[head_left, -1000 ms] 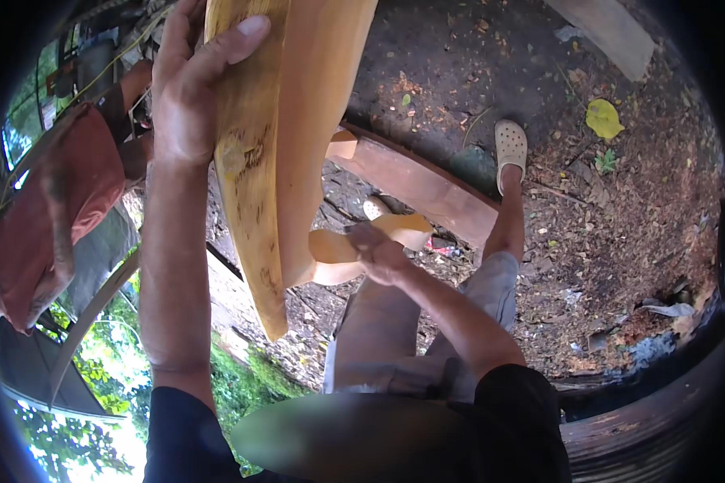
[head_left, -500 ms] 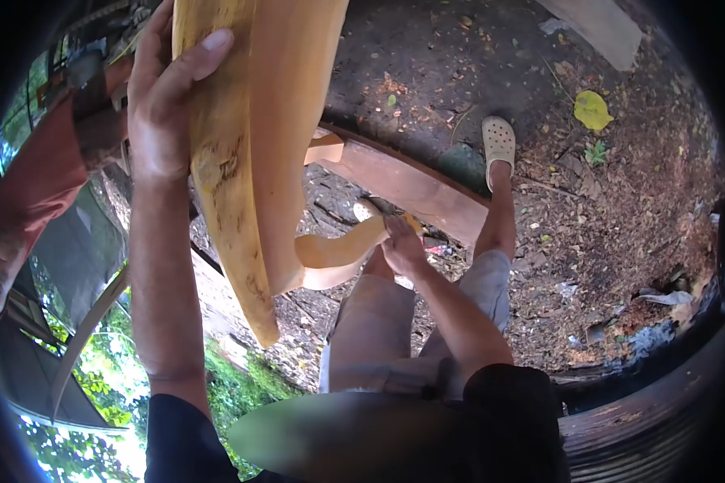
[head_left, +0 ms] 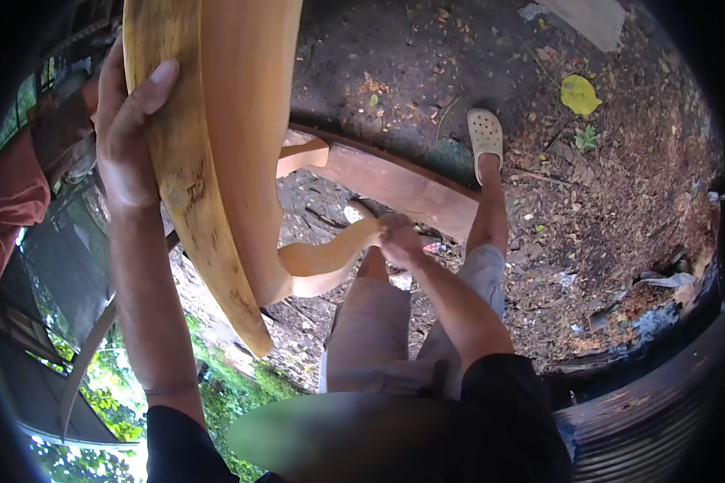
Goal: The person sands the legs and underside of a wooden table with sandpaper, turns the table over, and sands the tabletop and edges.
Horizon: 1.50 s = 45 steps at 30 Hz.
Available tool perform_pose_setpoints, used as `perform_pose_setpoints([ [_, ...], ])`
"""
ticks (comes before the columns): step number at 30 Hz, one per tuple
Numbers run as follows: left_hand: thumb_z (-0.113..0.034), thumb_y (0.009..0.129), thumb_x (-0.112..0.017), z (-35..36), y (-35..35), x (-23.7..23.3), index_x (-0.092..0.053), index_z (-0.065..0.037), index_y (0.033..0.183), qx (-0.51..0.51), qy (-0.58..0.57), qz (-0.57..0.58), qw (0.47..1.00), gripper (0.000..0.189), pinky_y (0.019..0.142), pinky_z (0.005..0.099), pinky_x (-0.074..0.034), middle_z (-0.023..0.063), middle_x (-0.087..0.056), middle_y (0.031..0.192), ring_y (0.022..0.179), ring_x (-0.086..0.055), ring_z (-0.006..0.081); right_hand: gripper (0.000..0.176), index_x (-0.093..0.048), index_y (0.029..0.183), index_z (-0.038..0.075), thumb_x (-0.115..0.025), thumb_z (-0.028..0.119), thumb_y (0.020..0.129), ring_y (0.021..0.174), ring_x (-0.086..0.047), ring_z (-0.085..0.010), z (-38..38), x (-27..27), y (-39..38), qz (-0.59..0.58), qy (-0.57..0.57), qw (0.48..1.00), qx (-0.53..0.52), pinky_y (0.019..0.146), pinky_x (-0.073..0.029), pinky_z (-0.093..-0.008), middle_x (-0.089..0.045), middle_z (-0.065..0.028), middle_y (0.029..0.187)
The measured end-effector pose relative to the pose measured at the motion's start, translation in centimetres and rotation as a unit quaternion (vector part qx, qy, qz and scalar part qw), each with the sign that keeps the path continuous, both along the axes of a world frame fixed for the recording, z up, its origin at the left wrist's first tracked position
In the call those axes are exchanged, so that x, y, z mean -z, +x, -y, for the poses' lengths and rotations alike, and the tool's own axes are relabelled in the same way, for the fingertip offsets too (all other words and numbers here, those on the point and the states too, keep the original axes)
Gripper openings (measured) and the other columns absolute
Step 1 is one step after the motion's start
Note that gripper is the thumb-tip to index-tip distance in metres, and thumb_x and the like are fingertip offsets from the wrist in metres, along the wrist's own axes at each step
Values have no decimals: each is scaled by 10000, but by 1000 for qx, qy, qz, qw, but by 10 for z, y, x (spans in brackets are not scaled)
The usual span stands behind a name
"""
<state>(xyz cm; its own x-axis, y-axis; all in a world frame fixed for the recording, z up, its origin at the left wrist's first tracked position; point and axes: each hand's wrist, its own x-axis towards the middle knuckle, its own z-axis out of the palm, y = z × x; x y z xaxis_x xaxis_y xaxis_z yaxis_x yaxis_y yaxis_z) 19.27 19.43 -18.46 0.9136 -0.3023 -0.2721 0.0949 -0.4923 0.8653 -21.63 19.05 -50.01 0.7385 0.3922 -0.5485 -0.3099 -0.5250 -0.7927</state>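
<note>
A large carved piece of pale yellow wood (head_left: pixel 246 153), with a rough natural edge, slants down the upper left of the head view. My left hand (head_left: pixel 129 157) is closed on that edge, thumb on the near face and the other fingers mostly hidden behind. From the lower part of the piece a smooth, curved wooden leg (head_left: pixel 330 259) sticks out to the right. Around its far end my right hand (head_left: pixel 399 241) is closed, above my knees. A second, shorter wooden leg (head_left: pixel 304 155) shows higher up, partly behind the piece.
Beyond my legs a reddish-brown beam (head_left: pixel 403 185) lies across the ground. At left is a person's red sleeve (head_left: pixel 16 197). Leaf litter and a yellow leaf (head_left: pixel 579 96) cover dark soil. A pale slab (head_left: pixel 592 20) lies at upper right.
The wooden piece and my left hand have shifted left in view, the lower tip slightly down. My right hand stays on the leg's end. The other person's hand has left view.
</note>
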Motion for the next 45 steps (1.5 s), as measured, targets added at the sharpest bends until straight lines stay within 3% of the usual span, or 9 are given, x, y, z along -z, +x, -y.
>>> perform_pose_setpoints([
  [3,-173,919,-732,3,-3,1,-479,59,1534,-7,-12,-3,1000,704,1075,334,-472,166,-643,1339,1195,-637,223,413,-655,1350,77,-585,185,958,1329,-584,-313,-31,-26,-8,61,11,980,192,1181,-441,-426,-651,-159,1359],
  [7,-166,920,-731,5,-3,-2,-473,57,1540,-4,2,13,1000,708,1084,338,-465,164,-638,1350,1208,-630,228,522,-527,1506,85,-554,191,996,1438,-516,-324,5,16,1,-39,-77,996,-20,1206,-424,-449,-591,-187,1501],
  [20,-169,918,-720,7,-5,0,-460,48,1549,-17,-11,-9,1000,716,1079,345,-478,166,-635,1352,1210,-642,233,513,-534,1516,34,-517,275,1063,1414,-521,-345,-29,-1,-13,-21,23,991,126,1218,-406,-514,-571,-167,1488],
  [24,-167,919,-718,6,-5,-2,-464,49,1545,-17,9,8,1000,709,1066,342,-488,170,-642,1337,1189,-651,233,551,-495,1541,40,-496,204,1015,1498,-429,-347,34,-13,3,-106,-52,990,-75,1259,-357,-476,-515,-180,1568],
  [27,-166,919,-721,8,-6,-1,-473,51,1540,-27,-23,-6,999,703,1059,339,-490,170,-645,1328,1182,-651,233,575,-478,1557,44,-510,235,1015,1516,-416,-324,-20,-17,-17,-84,-2,991,104,1259,-333,-551,-490,-174,1593],
  [32,-168,919,-724,2,0,-2,-485,55,1533,-26,10,4,1000,696,1056,333,-487,172,-644,1330,1186,-646,232,433,-671,1353,31,-531,212,986,1513,-423,-310,25,-35,-21,-38,-111,990,-81,1246,-350,-545,-509,-179,1564],
  [35,-177,915,-734,5,-3,-2,-486,58,1531,-27,1,6,1000,705,1054,327,-484,176,-642,1333,1183,-644,228,357,-743,1232,49,-560,216,975,1490,-454,-287,-40,2,-25,-82,39,982,168,1202,-353,-630,-544,-154,1540],
  [39,-192,907,-749,1,0,-2,-483,60,1533,-15,14,-7,1000,725,1053,322,-479,178,-639,1343,1185,-639,226,429,-646,1352,57,-574,243,972,1366,-562,-316,-45,-7,-39,75,-89,988,104,1092,-422,-633,-609,-189,1460],
  [45,-196,909,-739,8,-6,-1,-491,56,1524,-30,3,3,1000,710,1054,328,-480,183,-639,1340,1190,-637,230,531,-570,1469,13,-517,233,988,1390,-559,-373,-14,-22,-19,-108,-95,980,138,1189,-365,-638,-609,-220,1457],
])
